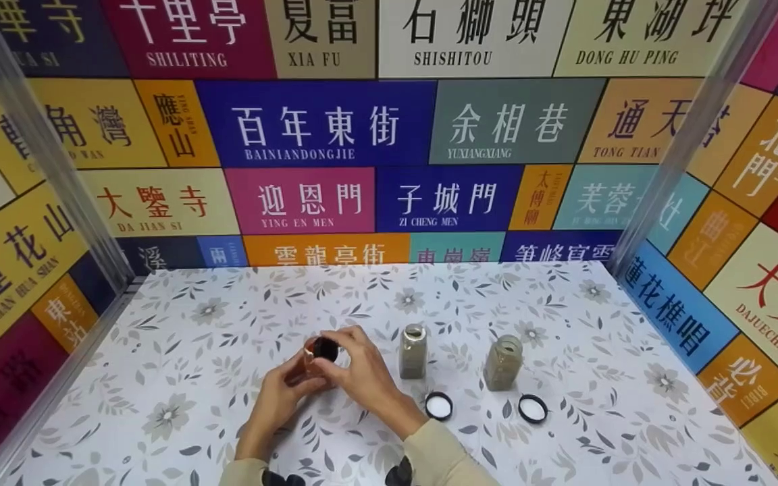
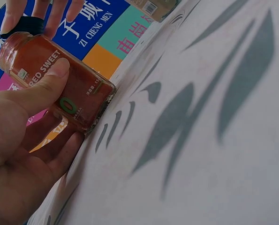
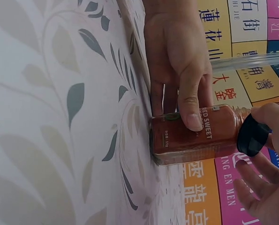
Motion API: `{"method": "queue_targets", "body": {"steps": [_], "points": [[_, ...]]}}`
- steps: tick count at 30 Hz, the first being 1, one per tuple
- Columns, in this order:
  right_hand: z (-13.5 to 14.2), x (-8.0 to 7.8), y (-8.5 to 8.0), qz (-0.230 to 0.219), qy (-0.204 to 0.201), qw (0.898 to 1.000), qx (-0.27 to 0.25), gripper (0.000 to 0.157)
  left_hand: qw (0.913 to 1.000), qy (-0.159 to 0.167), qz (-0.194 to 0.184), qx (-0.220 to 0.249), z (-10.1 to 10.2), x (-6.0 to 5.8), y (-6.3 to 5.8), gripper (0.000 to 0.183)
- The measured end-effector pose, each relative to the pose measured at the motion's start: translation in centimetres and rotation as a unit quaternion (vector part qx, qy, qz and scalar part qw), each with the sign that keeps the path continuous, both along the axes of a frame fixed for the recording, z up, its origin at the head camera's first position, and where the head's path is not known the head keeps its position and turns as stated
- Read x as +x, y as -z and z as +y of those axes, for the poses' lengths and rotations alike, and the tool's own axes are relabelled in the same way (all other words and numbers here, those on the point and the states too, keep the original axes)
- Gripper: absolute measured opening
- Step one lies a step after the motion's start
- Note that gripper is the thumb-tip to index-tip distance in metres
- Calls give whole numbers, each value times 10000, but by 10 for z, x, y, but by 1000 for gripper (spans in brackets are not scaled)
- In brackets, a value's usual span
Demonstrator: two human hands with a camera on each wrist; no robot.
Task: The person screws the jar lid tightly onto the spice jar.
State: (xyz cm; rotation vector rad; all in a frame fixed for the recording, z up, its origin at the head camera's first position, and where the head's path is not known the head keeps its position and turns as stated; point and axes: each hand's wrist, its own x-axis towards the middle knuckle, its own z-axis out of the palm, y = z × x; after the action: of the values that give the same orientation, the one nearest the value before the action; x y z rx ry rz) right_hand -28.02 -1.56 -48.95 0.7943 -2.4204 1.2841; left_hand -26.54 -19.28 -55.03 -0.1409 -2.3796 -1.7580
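A square glass spice jar of red powder [image 2: 85,89], labelled "RED SWEET", stands on the table. My left hand [image 1: 277,398] grips its body, the thumb across the label. Above it, my right hand [image 1: 364,374] pinches the black cap [image 3: 252,137] at the jar's mouth. The cap sits tilted, and part of the glass neck shows beneath it; whether the two touch I cannot tell. To the right stand two uncapped jars, a nearer-left one [image 1: 413,358] and a farther-right one [image 1: 502,368], both with dull greenish-brown contents.
Two black caps with white insides, one [image 1: 439,406] and another [image 1: 533,410], lie upturned in front of the uncapped jars. A white floral cloth [image 1: 173,418] covers the table. Panels with colourful place names [image 1: 315,125] enclose the back and sides.
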Motion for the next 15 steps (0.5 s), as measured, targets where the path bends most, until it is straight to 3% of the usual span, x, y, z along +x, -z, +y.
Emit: {"method": "queue_targets", "body": {"steps": [6, 15], "points": [[-4, -1, -2, 196, 51, 9998, -18, 45, 10000, 23, 29, 50, 0, 0, 0, 69], [-9, -3, -3, 150, -17, 9999, -36, 40, 9999, 46, 99, 70, 0, 0, 0, 66]]}}
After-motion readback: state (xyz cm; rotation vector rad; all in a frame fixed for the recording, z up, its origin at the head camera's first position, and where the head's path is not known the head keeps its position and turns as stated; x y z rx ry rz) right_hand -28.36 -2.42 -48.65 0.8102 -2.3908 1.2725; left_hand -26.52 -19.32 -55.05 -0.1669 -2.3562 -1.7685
